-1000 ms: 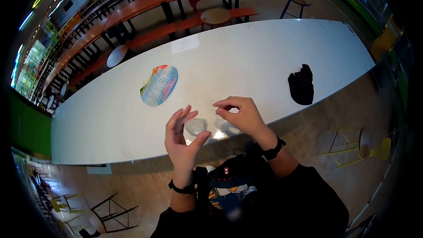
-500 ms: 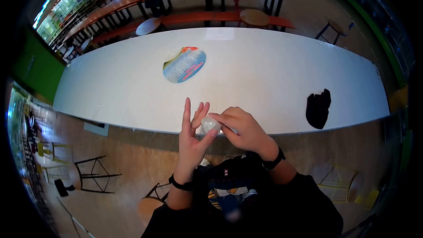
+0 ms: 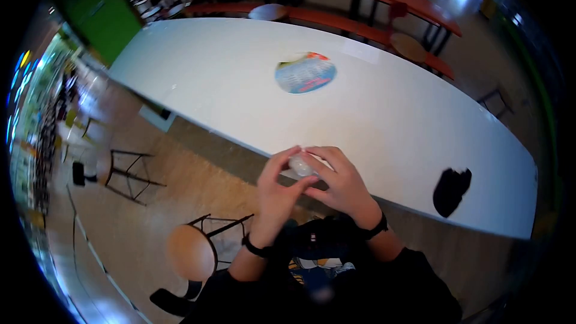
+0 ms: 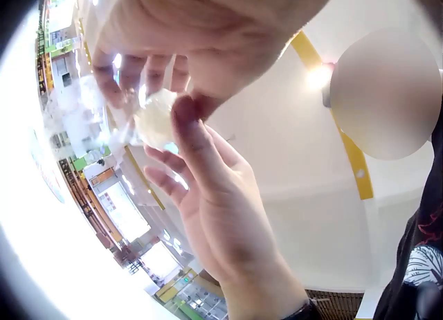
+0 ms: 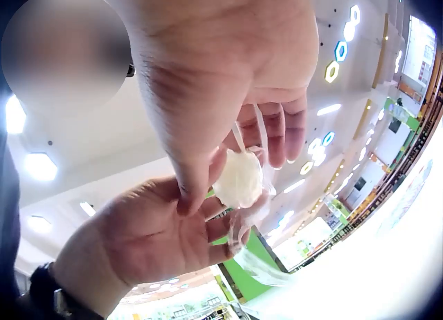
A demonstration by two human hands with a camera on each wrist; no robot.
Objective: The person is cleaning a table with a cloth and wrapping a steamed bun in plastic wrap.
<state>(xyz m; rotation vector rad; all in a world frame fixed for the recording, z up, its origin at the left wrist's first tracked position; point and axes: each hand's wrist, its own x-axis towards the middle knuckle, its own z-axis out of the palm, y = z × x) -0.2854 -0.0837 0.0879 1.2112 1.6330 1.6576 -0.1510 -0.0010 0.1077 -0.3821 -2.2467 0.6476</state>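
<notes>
A whitish round ball [image 5: 239, 180] sits between both hands, over the table's near edge in the head view. Clear plastic film [image 5: 255, 220] hangs loosely about it, and thin strands run up toward the right fingers. My left hand [image 3: 276, 185] holds the ball from the left side, thumb below and fingertips around it. From the other side my right hand [image 3: 341, 181] grips the ball and its film with curled fingers and thumb. The left wrist view shows the ball [image 4: 156, 119] between the fingers of both hands, partly hidden by a thumb.
The long white table [image 3: 240, 96] spans the view. On it lie a rounded printed card [image 3: 306, 73] at the back and a black cloth item [image 3: 451, 192] to the right. A stool [image 3: 193, 252] stands at the lower left, with red benches [image 3: 330, 21] beyond the table.
The hands have come together around the ball; a second ago the right hand was apart from it. The left fingers, spread before, now curl about it. The head view has turned left.
</notes>
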